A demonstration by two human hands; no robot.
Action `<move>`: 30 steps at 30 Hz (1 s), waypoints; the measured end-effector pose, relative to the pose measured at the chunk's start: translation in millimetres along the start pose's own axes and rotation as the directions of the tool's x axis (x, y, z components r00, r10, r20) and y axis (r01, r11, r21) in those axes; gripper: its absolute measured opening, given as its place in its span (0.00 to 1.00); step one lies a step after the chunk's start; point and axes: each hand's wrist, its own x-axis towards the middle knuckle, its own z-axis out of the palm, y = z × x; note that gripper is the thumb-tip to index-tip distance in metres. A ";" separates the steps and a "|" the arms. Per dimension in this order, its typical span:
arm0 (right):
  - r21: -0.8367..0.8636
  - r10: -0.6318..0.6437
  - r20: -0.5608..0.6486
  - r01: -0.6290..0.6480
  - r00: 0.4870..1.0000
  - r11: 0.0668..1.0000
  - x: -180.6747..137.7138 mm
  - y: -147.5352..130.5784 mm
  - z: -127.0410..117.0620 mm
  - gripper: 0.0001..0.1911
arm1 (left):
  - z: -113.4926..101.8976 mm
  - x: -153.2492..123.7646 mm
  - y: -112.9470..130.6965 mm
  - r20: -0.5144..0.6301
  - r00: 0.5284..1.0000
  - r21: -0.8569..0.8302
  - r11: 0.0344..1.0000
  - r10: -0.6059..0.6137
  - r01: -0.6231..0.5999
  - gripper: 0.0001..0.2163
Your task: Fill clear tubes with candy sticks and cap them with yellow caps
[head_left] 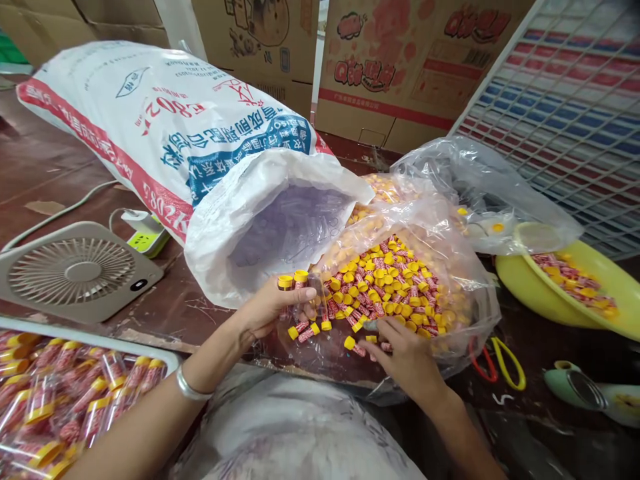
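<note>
At frame centre my left hand [267,313] was clamped on a few yellow-capped tubes [299,283], caps up. My right hand [405,360], just right of it, lay fingers-down on the pile [390,287] in the clear bag [450,220]; I could not tell if it pinched any. The tray [100,337] at lower left held filled packs, but I judged most of the pile yet to be picked, with more in the basin [525,293] at right.

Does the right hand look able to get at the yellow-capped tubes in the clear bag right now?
Likely yes: the right hand rests at the near edge of the yellow-capped tubes, and the clear bag seems open toward it, nothing lying between.
</note>
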 end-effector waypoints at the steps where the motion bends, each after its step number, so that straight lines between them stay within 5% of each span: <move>1: 0.082 0.049 -0.064 -0.044 0.997 0.996 5.5 -4.7 -4.6 0.13 | 2.7 -1.1 -3.7 0.036 0.999 0.032 0.999 -0.005 0.004 0.14; 5: 0.371 0.151 -0.173 -0.078 0.973 0.925 34.2 -31.2 -21.0 0.11 | 16.8 -4.6 -15.6 0.091 0.995 0.243 0.970 -0.027 0.004 0.13; 10: 0.430 -0.084 -0.109 0.123 0.991 0.895 65.5 -57.7 -21.9 0.04 | 30.6 -4.6 -25.9 0.127 0.992 0.283 0.959 -0.017 -0.020 0.07; 15: 0.554 -0.149 0.038 0.103 0.988 0.826 73.6 -62.5 -7.4 0.04 | 36.7 -5.4 -37.4 0.140 0.988 0.228 0.973 -0.062 0.028 0.05; 21: 0.798 0.101 0.036 -0.090 0.994 0.595 68.7 -59.3 -3.9 0.07 | 40.5 -7.3 -43.5 0.195 0.977 0.118 0.991 -0.085 0.063 0.13; 25: 0.898 0.349 -0.056 -0.105 0.935 0.426 71.1 -44.8 -8.0 0.12 | 35.1 -11.3 -45.7 0.250 0.966 0.082 0.995 -0.072 0.053 0.16; 30: 0.916 0.378 -0.022 -0.133 0.925 0.379 68.0 -26.7 -8.6 0.14 | 21.5 -24.4 -39.8 0.208 0.977 0.046 0.998 -0.045 0.036 0.14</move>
